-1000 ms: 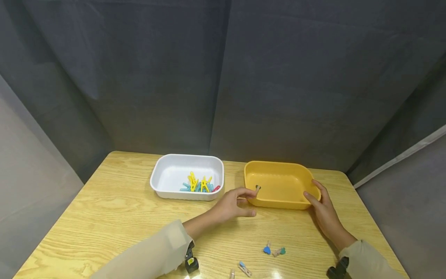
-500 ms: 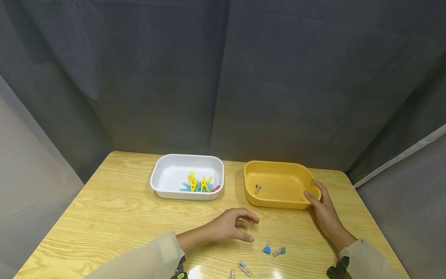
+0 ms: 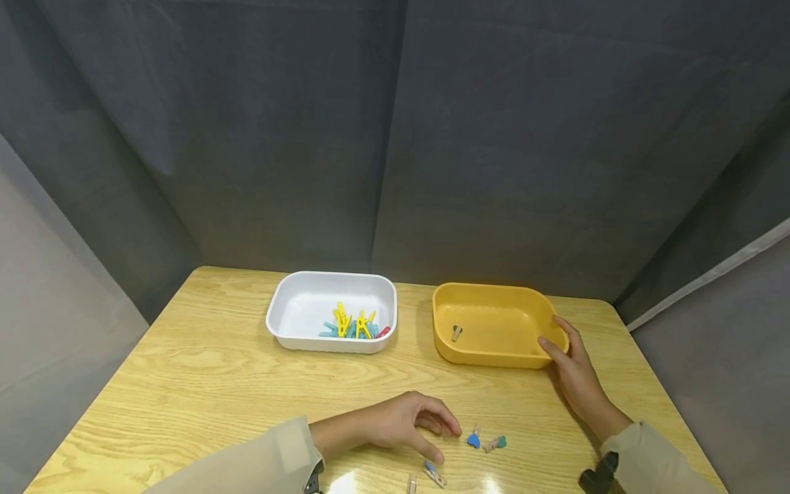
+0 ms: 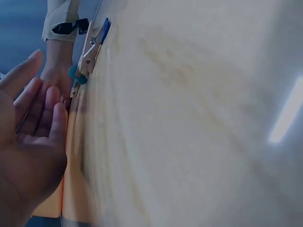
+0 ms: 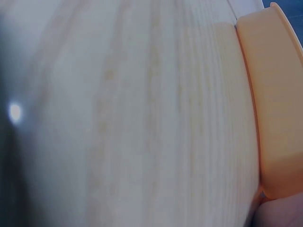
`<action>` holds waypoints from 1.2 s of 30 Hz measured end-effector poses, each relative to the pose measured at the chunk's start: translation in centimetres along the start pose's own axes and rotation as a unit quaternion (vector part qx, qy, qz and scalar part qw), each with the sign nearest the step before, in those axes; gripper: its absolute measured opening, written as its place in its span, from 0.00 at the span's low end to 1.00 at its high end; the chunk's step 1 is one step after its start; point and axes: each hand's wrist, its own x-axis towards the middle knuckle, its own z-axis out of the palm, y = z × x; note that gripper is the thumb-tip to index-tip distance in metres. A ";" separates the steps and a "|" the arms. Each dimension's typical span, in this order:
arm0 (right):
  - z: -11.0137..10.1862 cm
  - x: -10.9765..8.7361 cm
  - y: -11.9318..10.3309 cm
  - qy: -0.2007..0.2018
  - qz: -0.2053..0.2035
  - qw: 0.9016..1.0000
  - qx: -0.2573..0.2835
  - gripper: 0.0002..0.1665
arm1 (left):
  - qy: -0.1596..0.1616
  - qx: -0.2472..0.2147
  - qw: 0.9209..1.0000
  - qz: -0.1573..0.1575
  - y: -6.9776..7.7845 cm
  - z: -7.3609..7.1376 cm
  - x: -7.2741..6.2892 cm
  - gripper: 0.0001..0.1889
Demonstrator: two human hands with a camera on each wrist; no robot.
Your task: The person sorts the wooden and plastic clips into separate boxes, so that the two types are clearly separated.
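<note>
My left hand [image 3: 410,422] hovers low over the table, fingers loosely bent and holding nothing. Just past its fingertips lie a wooden clothespin with a blue heart [image 3: 473,440] and one with a green heart [image 3: 496,444]. Below its thumb is a clothespin with a blue top [image 3: 435,474]. My right hand [image 3: 577,377] grips the right end of the yellow tray [image 3: 487,359], thumb over the rim. Inside that tray sits a small wooden clothespin [image 3: 457,333]. In the left wrist view, the left palm [image 4: 35,156] shows bare.
A white tray [image 3: 327,345] stands at the back left, with yellow plastic clothespins [image 3: 341,321], teal ones and a red one [image 3: 383,333] in it. Another wooden clothespin [image 3: 411,484] is cut off by the bottom edge of the head view. A dark curtain [image 3: 382,137] hangs behind the table.
The left hand let the wooden clothespin go inside the yellow tray, then came back toward the near clothespins. The right hand stays on the tray.
</note>
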 end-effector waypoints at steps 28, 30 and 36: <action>0.1 0.0 0.0 -0.004 -0.005 1.000 0.018 0.43 | -0.118 0.161 0.980 0.016 -0.2 1.0 0.3 0.12; 0.1 0.0 0.0 -0.004 -0.007 1.000 0.017 0.43 | -0.118 0.168 0.978 0.018 -0.2 1.0 0.4 0.12; 0.0 -0.1 0.1 -0.004 -0.008 1.000 0.008 0.43 | -0.109 0.129 0.986 0.010 -0.2 0.9 0.4 0.12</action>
